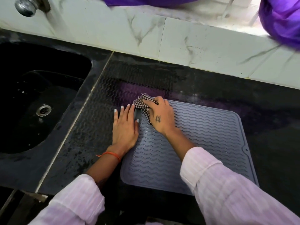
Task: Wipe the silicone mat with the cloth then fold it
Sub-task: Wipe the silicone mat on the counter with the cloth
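Note:
A grey silicone mat [203,137] with wavy ridges lies flat on the black counter. My right hand [159,116] grips a bunched black-and-white checked cloth [142,102] and holds it against the mat's far left corner. My left hand [125,127] lies flat with straight fingers on the mat's left edge, pressing it down. Part of the cloth is hidden under my right hand.
A black sink [32,98] with a metal drain sits to the left. The counter [84,135] left of the mat is wet, with a wavy imprint. A white marble-look tiled wall [178,43] runs behind; purple fabric [280,21] hangs at the top right.

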Tool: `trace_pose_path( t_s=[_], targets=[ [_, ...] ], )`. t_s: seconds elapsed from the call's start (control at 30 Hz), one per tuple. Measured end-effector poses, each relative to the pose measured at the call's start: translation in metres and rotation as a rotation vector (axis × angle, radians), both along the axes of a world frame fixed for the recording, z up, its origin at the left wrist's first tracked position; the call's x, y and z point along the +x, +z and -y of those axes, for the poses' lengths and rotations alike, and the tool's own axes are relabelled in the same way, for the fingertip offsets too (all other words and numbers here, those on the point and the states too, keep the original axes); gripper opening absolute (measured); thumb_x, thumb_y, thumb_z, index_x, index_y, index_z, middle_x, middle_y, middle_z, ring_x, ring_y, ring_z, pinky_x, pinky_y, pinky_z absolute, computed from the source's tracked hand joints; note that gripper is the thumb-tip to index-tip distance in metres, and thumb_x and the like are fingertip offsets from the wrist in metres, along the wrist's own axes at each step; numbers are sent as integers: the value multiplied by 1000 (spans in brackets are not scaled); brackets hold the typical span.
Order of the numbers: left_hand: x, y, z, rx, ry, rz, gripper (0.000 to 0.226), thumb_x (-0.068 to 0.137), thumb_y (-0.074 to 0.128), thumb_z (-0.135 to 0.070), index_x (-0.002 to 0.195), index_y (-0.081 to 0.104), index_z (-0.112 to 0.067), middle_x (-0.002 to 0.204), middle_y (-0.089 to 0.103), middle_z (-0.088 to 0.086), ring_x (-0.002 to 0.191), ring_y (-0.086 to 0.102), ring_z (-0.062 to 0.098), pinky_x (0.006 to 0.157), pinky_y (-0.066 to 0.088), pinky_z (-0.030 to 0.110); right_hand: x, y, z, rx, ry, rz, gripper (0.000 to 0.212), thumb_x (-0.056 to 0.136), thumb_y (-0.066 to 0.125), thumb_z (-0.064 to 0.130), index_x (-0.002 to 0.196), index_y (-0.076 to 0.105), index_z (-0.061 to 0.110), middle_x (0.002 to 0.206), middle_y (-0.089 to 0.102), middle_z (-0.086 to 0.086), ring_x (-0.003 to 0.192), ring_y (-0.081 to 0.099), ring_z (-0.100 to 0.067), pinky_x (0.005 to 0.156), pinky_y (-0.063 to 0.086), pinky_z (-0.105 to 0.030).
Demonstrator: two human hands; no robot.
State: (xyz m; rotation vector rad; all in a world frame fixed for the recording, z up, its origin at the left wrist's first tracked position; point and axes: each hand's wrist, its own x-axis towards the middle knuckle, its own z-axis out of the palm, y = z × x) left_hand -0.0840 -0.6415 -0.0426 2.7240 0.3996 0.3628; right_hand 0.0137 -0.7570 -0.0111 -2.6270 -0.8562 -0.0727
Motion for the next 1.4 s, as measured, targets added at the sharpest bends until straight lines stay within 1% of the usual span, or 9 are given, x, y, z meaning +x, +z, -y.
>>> trace_pose_path(
  t_s=[0.13,0.27,0.33,0.5,0.6,0.77,1.03,1.2,1.4],
  targets=[
    [4,-1,3,75,-31,-29,57,94,23,-32,140,38,-2,145,39,16,138,28,35,115,-4,39,-4,-12,-2,-91,-64,34,43,93,42,28,136,43,33,128,46,-9,108,44,-30,88,40,-43],
    [4,0,3,121,-40,-5,53,94,27,-29,138,41,-1,146,39,16,137,30,36,116,0,43,11,-1,-3,-46,-8,-70,42,93,44,24,134,46,32,124,45,-9,108,46,-30,85,43,-41],
    [4,0,3,131,-51,6,52,95,27,-28,138,41,-1,147,38,14,138,29,35,116,1,44,12,-1,-2,-12,-57,-52,41,93,44,22,134,47,29,118,46,-11,104,46,-30,81,44,-40],
    [4,-1,3,139,-71,10,50,95,28,-26,137,43,-3,146,41,9,138,30,34,116,0,42,8,-8,-4,-132,-129,-31,43,96,37,27,139,37,33,130,39,-12,111,41,-32,89,40,-45],
    [4,-2,2,140,-80,0,50,94,28,-26,137,44,-5,145,43,7,138,29,33,116,-3,41,10,-3,-3,-125,-119,-65,45,96,37,26,140,35,31,129,37,-11,111,41,-32,88,40,-44],
    [2,-3,-1,165,-76,-24,50,92,29,-26,135,49,-8,141,49,4,138,31,34,116,-8,39,9,-2,4,-125,-242,-71,45,96,38,24,141,34,28,127,38,-12,111,41,-32,89,39,-44],
    [2,-5,0,173,-82,-25,53,91,27,-28,134,49,-8,141,48,5,138,29,34,116,-9,39,22,-5,44,-143,-347,-56,46,96,38,24,142,34,28,125,39,-13,110,42,-31,89,40,-42],
    [4,-6,-2,194,-81,-38,54,92,24,-29,135,49,-9,141,48,4,138,29,35,116,-2,45,31,-4,77,-122,-438,-52,43,96,38,25,139,39,28,124,41,-14,110,43,-32,89,41,-43],
    [3,-7,-3,194,-76,-34,55,93,21,-31,136,48,-9,141,48,4,138,29,35,116,-5,43,38,0,127,-140,-547,-38,43,96,39,27,139,39,27,124,41,-15,110,43,-32,89,40,-42]
  ],
)
